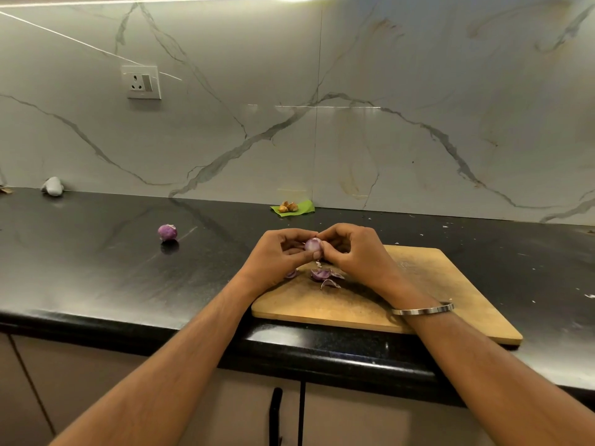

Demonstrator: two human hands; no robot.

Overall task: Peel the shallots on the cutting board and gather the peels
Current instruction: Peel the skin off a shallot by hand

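Well to the left of the fingers, on the black counter [96, 268], a second shallot [167, 232] sits alone, purple and apart from everything else. Farther left, against the marble wall, lies a small grey-white lump [53, 186], too unclear to identify. Next comes the left hand [277, 255], its fingers curled round the near-left side of a shallot [313, 244], which is held in the air above the far left corner of the wooden cutting board [418, 304]. Directly below the fingertips, purple peels [322, 274] lie scattered on the board. Beyond the fingers, at the foot of the wall, a green leaf [302, 207] carries a few brown pieces. The right hand [354, 252] pinches the same shallot from the right, fingers bent, fingertips meeting those of the left. A metal bangle [425, 310] circles the right wrist.
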